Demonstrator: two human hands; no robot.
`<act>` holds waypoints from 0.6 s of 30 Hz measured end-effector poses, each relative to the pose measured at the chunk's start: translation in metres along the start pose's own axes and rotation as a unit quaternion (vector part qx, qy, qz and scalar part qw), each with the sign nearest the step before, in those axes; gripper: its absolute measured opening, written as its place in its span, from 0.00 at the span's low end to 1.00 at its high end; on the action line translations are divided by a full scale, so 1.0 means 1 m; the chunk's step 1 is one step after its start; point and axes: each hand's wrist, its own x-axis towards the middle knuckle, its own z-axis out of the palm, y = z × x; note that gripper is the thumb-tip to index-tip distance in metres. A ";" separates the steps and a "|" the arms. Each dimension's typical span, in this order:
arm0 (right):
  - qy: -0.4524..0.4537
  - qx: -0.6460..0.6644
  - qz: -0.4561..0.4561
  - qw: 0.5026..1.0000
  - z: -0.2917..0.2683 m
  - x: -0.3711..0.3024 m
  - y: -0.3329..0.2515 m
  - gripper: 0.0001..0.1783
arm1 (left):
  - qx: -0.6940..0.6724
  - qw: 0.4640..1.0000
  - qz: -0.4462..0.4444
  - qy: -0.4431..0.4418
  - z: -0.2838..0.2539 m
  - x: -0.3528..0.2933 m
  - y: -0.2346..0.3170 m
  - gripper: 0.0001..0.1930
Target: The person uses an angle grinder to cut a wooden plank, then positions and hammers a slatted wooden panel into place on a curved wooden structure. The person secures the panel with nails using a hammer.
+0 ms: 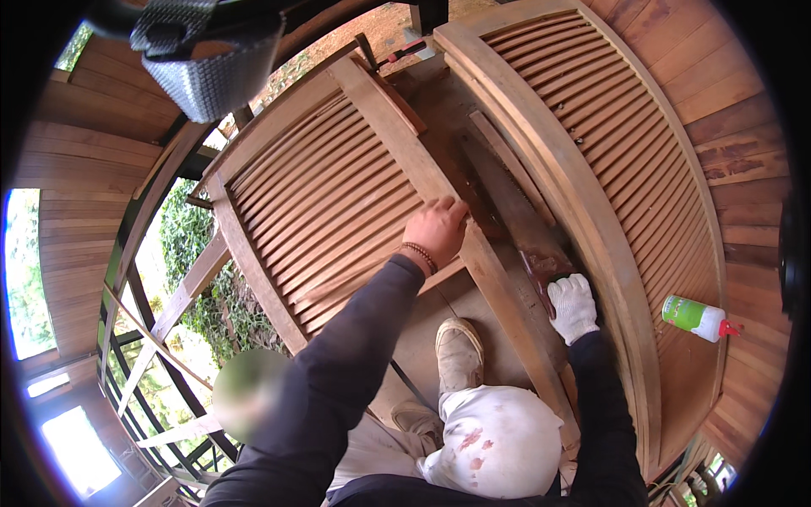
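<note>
My left hand, bare with a beaded bracelet, is closed over the long side rail of a wooden louvered shutter. The fingers curl over the rail's edge, and their tips are hidden. In a white work glove, my right hand wraps around the brown handle of a handsaw. The saw's long, dark blade points away from me, lying in the gap between this shutter and a second, larger louvered panel on the right. A narrow wood strip runs alongside the blade.
On the right panel lies a green and white squeeze bottle with a red cap. A red and black tool sits by the shutter's far end. Wooden braces stand at left; my shoe is below the shutter. A grey strap hangs at the top.
</note>
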 end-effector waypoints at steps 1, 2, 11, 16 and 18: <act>-0.033 -0.037 -0.019 0.999 0.002 -0.003 0.006 0.16 | -0.038 0.999 0.017 0.028 -0.022 0.003 0.010 0.09; -0.068 -0.028 -0.009 0.997 0.002 0.000 0.005 0.18 | -0.072 0.995 0.029 0.056 -0.048 0.002 0.015 0.10; -0.095 0.615 0.003 0.783 -0.074 0.028 -0.102 0.36 | -0.269 0.859 -0.228 0.371 -0.193 -0.089 -0.021 0.09; -0.183 0.766 0.211 0.579 -0.067 0.025 -0.115 0.13 | -0.429 0.754 -0.326 0.375 -0.138 -0.190 -0.080 0.10; -0.151 0.720 0.225 0.639 -0.084 0.027 -0.106 0.11 | -0.312 0.789 -0.412 0.332 -0.117 -0.229 -0.099 0.10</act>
